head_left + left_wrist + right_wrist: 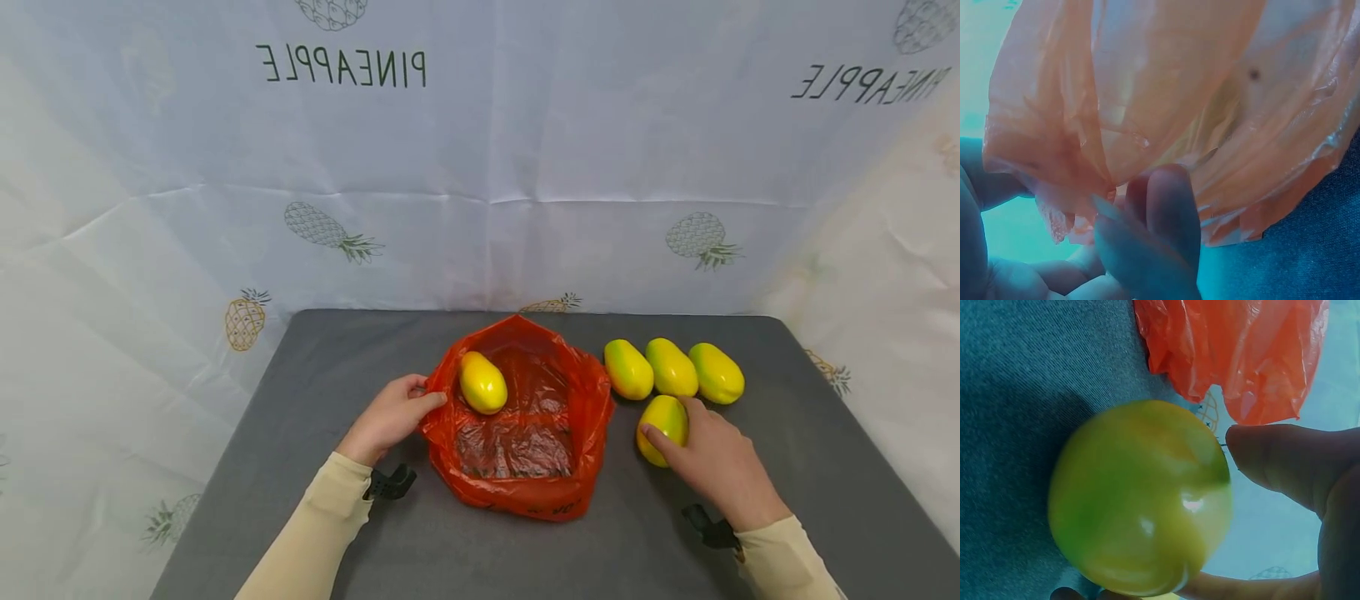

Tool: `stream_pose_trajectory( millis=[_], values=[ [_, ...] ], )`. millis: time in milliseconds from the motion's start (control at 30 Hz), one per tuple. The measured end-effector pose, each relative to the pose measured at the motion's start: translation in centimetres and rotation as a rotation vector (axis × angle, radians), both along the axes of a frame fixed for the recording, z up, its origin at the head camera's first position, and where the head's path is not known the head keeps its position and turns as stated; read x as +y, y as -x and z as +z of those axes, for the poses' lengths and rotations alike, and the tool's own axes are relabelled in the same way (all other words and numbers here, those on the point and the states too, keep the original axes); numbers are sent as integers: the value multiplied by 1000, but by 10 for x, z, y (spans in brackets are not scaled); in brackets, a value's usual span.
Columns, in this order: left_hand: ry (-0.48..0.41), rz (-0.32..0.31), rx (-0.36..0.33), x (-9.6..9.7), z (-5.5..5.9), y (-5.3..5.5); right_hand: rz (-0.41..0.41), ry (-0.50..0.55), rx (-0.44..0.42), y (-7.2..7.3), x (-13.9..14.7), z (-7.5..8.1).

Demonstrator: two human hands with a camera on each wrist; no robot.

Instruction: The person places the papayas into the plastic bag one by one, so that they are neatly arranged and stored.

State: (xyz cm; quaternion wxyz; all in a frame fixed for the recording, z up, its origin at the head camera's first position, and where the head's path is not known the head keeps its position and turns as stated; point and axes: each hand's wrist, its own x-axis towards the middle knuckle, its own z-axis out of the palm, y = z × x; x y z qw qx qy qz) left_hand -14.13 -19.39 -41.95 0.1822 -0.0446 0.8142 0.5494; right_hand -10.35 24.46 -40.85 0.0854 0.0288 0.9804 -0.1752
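A red plastic bag [517, 500] lies with its mouth spread wide, and one yellow mango [483, 383] rests inside it on the left. At the bag's left rim, my left hand [392, 417] pinches the thin film between thumb and fingers; the left wrist view shows the gathered plastic [1079, 156] there. Right of the bag, my right hand [720, 454] holds a yellow-green mango [663, 429], thumb on the near side and fingers on the far side. In the right wrist view this mango [1138, 500] looks close to the table; whether it touches is unclear.
Three more mangoes, a left one [628, 370], a middle one [671, 367] and a right one [717, 373], stand in a row behind my right hand. The dark grey table [360, 342] ends at a white pineapple-print cloth [450, 250].
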Motion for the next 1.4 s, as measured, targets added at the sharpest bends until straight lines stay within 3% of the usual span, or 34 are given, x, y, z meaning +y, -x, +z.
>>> stream_pose_trajectory(
  millis=[667, 1400],
  values=[
    [32, -34, 9, 1, 3, -3, 25, 13, 7, -4, -3, -5],
    [43, -22, -3, 0, 7, -3, 147, 11, 123, 1, -26, 45]
  ],
)
